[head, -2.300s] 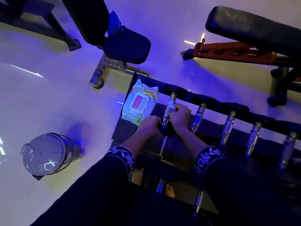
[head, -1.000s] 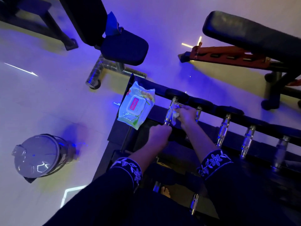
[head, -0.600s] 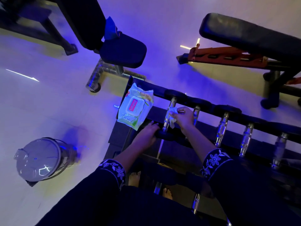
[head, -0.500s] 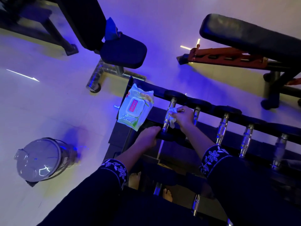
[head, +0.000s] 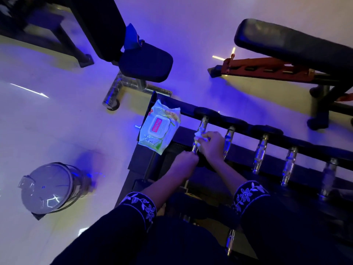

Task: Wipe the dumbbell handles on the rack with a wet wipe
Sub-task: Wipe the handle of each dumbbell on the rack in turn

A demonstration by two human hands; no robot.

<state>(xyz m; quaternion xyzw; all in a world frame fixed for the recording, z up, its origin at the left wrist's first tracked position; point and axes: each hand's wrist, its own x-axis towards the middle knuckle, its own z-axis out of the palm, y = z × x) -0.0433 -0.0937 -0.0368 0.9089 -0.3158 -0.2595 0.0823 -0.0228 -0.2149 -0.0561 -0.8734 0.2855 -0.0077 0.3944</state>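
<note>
While the right hand [head: 212, 144] pinches the white wet wipe [head: 198, 139] against the leftmost dumbbell handle [head: 202, 125] at the centre of the head view, the left hand [head: 186, 162] just below curls its fingers round that handle's near end. By this the work looks to be only at the first bar: the next handle [head: 228, 140] and three more toward the right edge of the rack [head: 305, 148] seem yet to be wiped, with the pack of wipes [head: 159, 129] on the rack's left end
</note>
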